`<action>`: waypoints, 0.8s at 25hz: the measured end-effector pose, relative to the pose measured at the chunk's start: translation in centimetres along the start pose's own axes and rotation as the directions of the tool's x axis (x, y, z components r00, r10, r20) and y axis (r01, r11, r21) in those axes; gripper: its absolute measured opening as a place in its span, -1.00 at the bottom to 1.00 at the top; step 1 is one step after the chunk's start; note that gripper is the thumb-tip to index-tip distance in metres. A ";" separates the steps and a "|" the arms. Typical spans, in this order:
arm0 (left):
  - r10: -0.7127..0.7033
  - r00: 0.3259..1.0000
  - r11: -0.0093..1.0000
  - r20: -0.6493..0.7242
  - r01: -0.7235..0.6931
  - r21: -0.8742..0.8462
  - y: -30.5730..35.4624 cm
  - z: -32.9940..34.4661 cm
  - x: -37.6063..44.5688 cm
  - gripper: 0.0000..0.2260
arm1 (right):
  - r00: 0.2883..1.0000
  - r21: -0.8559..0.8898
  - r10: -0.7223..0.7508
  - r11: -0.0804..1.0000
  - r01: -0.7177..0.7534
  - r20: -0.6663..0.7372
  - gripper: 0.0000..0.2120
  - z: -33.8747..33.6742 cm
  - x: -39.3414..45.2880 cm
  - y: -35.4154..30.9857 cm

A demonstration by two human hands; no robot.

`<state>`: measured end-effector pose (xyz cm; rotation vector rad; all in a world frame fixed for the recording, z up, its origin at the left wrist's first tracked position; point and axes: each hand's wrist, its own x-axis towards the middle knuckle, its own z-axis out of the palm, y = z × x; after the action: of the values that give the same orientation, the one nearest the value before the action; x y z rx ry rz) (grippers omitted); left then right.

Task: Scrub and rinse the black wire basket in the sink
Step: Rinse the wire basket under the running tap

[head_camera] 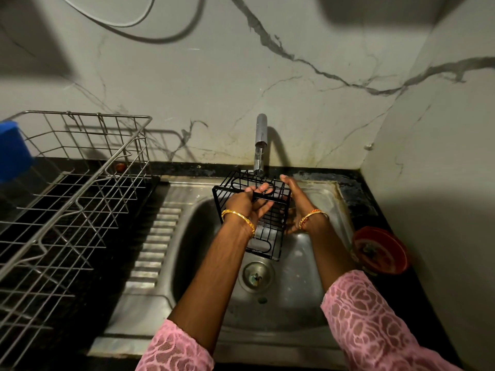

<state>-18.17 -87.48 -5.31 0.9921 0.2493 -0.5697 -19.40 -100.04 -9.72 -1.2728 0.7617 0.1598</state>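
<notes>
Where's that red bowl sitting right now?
In the head view, the red bowl sits on the dark counter at the right edge of the steel sink, just beside the person's right forearm.

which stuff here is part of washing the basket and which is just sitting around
In use:
black wire basket
tap, running
sink
left hand, gripping the basket
right hand, flat against its side

Lying about:
dish rack
blue sponge
red bowl
</notes>
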 end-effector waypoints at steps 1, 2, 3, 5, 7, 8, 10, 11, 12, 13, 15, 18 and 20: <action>0.005 1.000 1.000 -0.006 -0.005 -0.003 0.2 -0.1 0.2 -0.71 | 1.000 -0.010 0.002 1.000 -0.002 0.006 0.05 0.2 0.2 -0.3; 0.008 1.000 1.000 -0.010 -0.008 -0.005 0.3 -0.2 0.3 -0.71 | 1.000 -0.018 0.002 1.000 -0.001 0.013 0.05 0.4 0.3 -0.5; 0.010 1.000 1.000 -0.016 -0.010 -0.009 0.5 -0.3 0.5 -0.72 | 1.000 -0.025 0.001 1.000 0.000 0.016 0.04 0.6 0.5 -0.7; 0.009 1.000 1.000 -0.028 -0.010 -0.019 0.6 -0.4 0.7 -0.72 | 1.000 -0.040 -0.003 0.999 0.004 0.022 0.02 0.9 0.8 -1.0; 0.005 1.000 0.999 -0.030 -0.007 -0.034 0.7 -0.5 0.9 -0.74 | 1.000 -0.050 0.001 0.999 -0.001 0.015 0.02 1.0 0.9 -1.1; 0.004 1.000 0.999 -0.031 -0.006 -0.041 0.7 -0.5 1.0 -0.75 | 1.000 -0.055 0.002 0.999 -0.001 0.013 -0.01 0.9 0.9 -1.2; 0.002 1.000 0.999 -0.024 -0.003 -0.046 0.6 -0.3 1.1 -0.75 | 1.000 -0.040 0.002 0.999 -0.002 0.008 -0.08 0.4 1.1 -1.1; -0.001 1.000 0.999 -0.017 0.000 -0.044 0.6 -0.2 1.1 -0.75 | 1.000 -0.032 -0.003 0.999 0.003 0.004 -0.11 0.1 1.3 -1.1; -0.003 1.000 0.999 -0.011 0.003 -0.039 0.5 -0.1 1.1 -0.75 | 1.000 -0.028 -0.013 1.000 0.013 0.001 -0.13 -0.2 1.4 -1.0; -0.006 1.000 0.999 -0.007 0.006 -0.033 0.4 0.0 1.2 -0.75 | 1.000 -0.026 -0.021 0.999 0.021 -0.002 -0.13 -0.4 1.4 -1.0; -0.012 1.000 1.000 0.000 0.012 -0.024 0.1 0.3 1.0 -0.75 | 1.000 -0.029 -0.020 0.999 0.020 -0.005 -0.09 -0.7 1.3 -0.9; -0.018 1.000 1.000 0.005 0.018 -0.018 -0.1 0.8 0.7 -0.73 | 1.000 -0.028 -0.005 1.000 0.005 -0.005 -0.02 -1.1 1.2 -0.8; -0.020 1.000 1.000 0.002 0.020 -0.014 -0.2 0.9 0.7 -0.72 | 1.000 -0.023 -0.002 1.000 0.002 -0.003 -0.05 -1.3 1.2 -0.8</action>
<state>-17.78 -88.51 -5.30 0.9769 0.2613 -0.5860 -18.65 -101.79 -9.88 -1.2958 0.7632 0.1656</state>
